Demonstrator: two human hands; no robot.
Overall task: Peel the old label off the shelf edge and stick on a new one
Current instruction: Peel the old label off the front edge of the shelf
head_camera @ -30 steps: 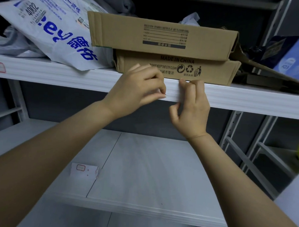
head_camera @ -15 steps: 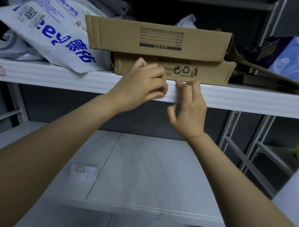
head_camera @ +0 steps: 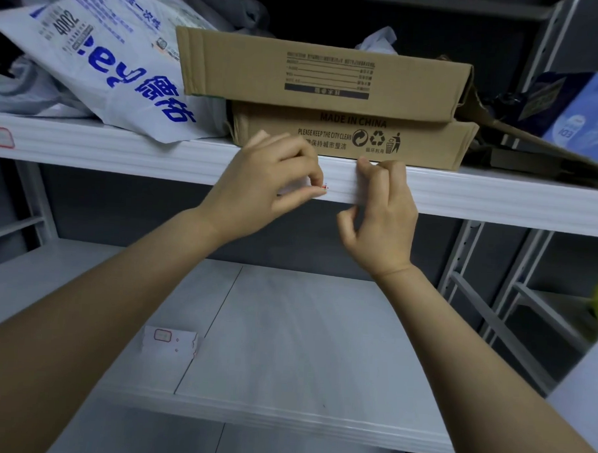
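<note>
The white shelf edge (head_camera: 480, 196) runs across the middle of the view. My left hand (head_camera: 268, 184) pinches a small white label with a red border (head_camera: 321, 188) between thumb and forefinger, right at the edge's front face; most of the label is hidden under the fingers. My right hand (head_camera: 382, 213) sits just to the right, its fingertips pressed on the edge's face and its thumb hanging free below. A sheet of spare labels (head_camera: 169, 340) lies on the lower shelf (head_camera: 302, 346), below my left forearm.
Two flat cardboard boxes (head_camera: 323, 97) are stacked on the upper shelf just behind my hands. A white printed plastic bag (head_camera: 109, 67) lies to their left. Another red-bordered label (head_camera: 0, 137) is stuck on the edge at far left. Blue packages (head_camera: 587, 112) sit at right.
My left hand has drawn slightly left along the edge, and a red-bordered corner of the label now shows between its fingertips. The right hand stays pressed on the edge.
</note>
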